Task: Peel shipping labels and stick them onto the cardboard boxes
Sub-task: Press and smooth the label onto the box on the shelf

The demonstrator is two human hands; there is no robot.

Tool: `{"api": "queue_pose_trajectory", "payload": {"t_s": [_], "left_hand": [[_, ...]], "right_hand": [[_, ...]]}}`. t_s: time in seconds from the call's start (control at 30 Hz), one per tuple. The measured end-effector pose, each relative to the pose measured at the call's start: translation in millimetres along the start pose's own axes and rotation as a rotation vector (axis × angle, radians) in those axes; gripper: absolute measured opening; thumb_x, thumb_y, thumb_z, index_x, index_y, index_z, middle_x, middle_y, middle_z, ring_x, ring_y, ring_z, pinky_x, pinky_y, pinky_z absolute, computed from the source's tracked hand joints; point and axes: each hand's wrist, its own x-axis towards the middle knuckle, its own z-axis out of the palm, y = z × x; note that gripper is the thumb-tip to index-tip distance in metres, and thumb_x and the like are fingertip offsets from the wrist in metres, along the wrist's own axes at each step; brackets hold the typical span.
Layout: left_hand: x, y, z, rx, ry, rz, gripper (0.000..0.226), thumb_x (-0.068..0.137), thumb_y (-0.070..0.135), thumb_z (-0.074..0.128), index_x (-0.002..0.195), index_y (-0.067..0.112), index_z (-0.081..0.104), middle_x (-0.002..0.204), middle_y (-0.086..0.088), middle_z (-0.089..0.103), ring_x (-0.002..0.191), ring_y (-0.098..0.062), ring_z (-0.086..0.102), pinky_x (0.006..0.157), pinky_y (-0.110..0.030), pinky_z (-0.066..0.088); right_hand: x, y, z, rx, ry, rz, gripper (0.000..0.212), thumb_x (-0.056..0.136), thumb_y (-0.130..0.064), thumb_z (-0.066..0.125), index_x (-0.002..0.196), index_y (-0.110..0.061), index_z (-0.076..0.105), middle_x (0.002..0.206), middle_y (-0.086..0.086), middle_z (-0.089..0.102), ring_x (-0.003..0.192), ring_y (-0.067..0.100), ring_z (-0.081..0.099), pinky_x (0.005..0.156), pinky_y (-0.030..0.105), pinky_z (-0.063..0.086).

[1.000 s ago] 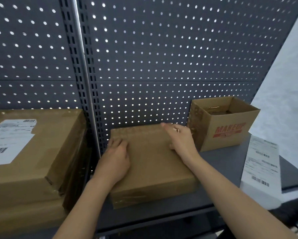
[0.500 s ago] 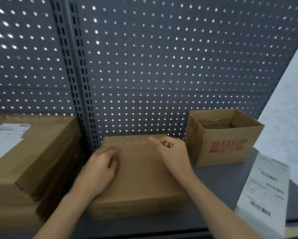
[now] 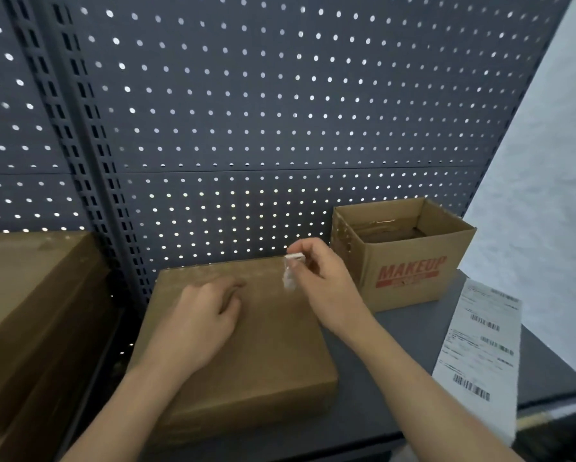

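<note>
A flat brown cardboard box (image 3: 266, 355) lies on the dark shelf in front of me, its top bare. My left hand (image 3: 200, 321) rests palm down on the box's left half, fingers loosely curled, holding nothing. My right hand (image 3: 323, 285) hovers just over the box's far right corner and pinches a small whitish scrap (image 3: 291, 271) between thumb and fingers; the scrap is blurred. A strip of white shipping labels (image 3: 480, 351) with barcodes lies on the shelf at the right, hanging over the front edge.
An open cardboard box marked MAKEUP (image 3: 403, 258) stands at the back right. Stacked brown boxes (image 3: 29, 311) fill the left bay. A dark pegboard wall (image 3: 280, 111) with an upright post (image 3: 90, 161) closes the back. The shelf (image 3: 396, 355) ends at the right.
My right hand has lifted off the box's far edge with a small whitish scrap pinched in it. My left hand stayed on the box. The view shifted slightly.
</note>
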Motion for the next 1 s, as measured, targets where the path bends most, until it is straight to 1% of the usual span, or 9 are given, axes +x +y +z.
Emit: {"api": "queue_pose_trajectory", "payload": {"t_s": [0.17, 0.37, 0.43, 0.5, 0.57, 0.67, 0.83, 0.93, 1.0], "left_hand": [[11, 9, 12, -0.073, -0.064, 0.051, 0.032, 0.098, 0.025, 0.049, 0.126, 0.028, 0.064, 0.119, 0.007, 0.070, 0.114, -0.017, 0.062, 0.094, -0.037, 0.050], [15, 27, 28, -0.135, -0.120, 0.133, 0.029, 0.100, 0.026, 0.046, 0.124, 0.029, 0.063, 0.119, 0.009, 0.066, 0.111, -0.015, 0.059, 0.091, -0.032, 0.048], [14, 35, 33, -0.140, -0.136, 0.171, 0.026, 0.101, 0.027, 0.046, 0.117, 0.028, 0.065, 0.112, 0.009, 0.067, 0.106, -0.015, 0.059, 0.087, -0.032, 0.048], [13, 45, 40, -0.165, -0.145, 0.229, 0.025, 0.100, 0.025, 0.046, 0.117, 0.027, 0.065, 0.112, 0.011, 0.066, 0.107, -0.012, 0.058, 0.085, -0.026, 0.044], [11, 54, 48, -0.187, -0.155, 0.276, 0.029, 0.100, 0.023, 0.048, 0.124, 0.026, 0.064, 0.119, 0.013, 0.063, 0.113, -0.009, 0.053, 0.084, -0.017, 0.036], [11, 64, 62, -0.195, -0.195, 0.354, 0.028, 0.099, 0.021, 0.050, 0.123, 0.023, 0.065, 0.120, 0.011, 0.062, 0.114, -0.007, 0.053, 0.086, -0.014, 0.033], [14, 75, 79, -0.203, -0.228, 0.433, 0.021, 0.097, 0.019, 0.053, 0.111, 0.020, 0.070, 0.103, 0.011, 0.064, 0.095, -0.004, 0.054, 0.081, -0.022, 0.043], [15, 78, 85, -0.197, -0.231, 0.444, 0.021, 0.097, 0.021, 0.052, 0.109, 0.021, 0.069, 0.103, 0.012, 0.064, 0.096, -0.004, 0.054, 0.084, -0.028, 0.048], [15, 80, 88, -0.185, -0.243, 0.434, 0.021, 0.098, 0.024, 0.050, 0.110, 0.022, 0.068, 0.105, 0.011, 0.064, 0.100, -0.006, 0.054, 0.086, -0.031, 0.049]], "right_hand": [[12, -13, -37, -0.132, 0.370, -0.073, 0.009, 0.082, -0.021, 0.076, 0.084, -0.027, 0.070, 0.095, -0.006, 0.066, 0.088, 0.012, 0.066, 0.080, 0.032, 0.052], [30, -22, -104, -0.373, 0.653, -0.087, 0.018, 0.088, -0.026, 0.070, 0.105, -0.025, 0.070, 0.089, -0.010, 0.069, 0.084, 0.003, 0.063, 0.081, 0.030, 0.051], [39, -17, -119, -0.434, 0.616, -0.046, 0.044, 0.091, -0.024, 0.066, 0.133, -0.027, 0.056, 0.088, -0.011, 0.067, 0.082, -0.008, 0.060, 0.074, 0.007, 0.044], [50, -8, -130, -0.586, 0.516, 0.034, 0.046, 0.093, -0.022, 0.063, 0.138, -0.024, 0.053, 0.093, -0.009, 0.071, 0.088, -0.007, 0.061, 0.074, 0.001, 0.037], [55, -3, -134, -0.742, 0.413, 0.117, 0.021, 0.092, -0.017, 0.058, 0.102, -0.017, 0.076, 0.091, -0.003, 0.074, 0.090, 0.006, 0.065, 0.079, 0.013, 0.043], [56, -1, -134, -0.766, 0.375, 0.160, 0.038, 0.083, -0.006, 0.050, 0.047, -0.015, 0.060, 0.057, -0.006, 0.064, 0.061, -0.002, 0.056, 0.064, 0.026, 0.043], [59, -1, -140, -0.816, 0.378, 0.147, 0.012, 0.087, -0.014, 0.065, 0.095, -0.016, 0.074, 0.084, -0.004, 0.070, 0.085, 0.012, 0.064, 0.080, 0.028, 0.052], [60, -1, -140, -0.838, 0.379, 0.114, 0.013, 0.084, -0.023, 0.073, 0.096, -0.018, 0.071, 0.077, -0.009, 0.066, 0.080, 0.010, 0.061, 0.075, 0.027, 0.051], [59, -2, -141, -0.829, 0.385, 0.082, 0.014, 0.086, -0.027, 0.073, 0.088, -0.014, 0.075, 0.071, -0.010, 0.064, 0.067, 0.001, 0.057, 0.068, 0.010, 0.046]]}}
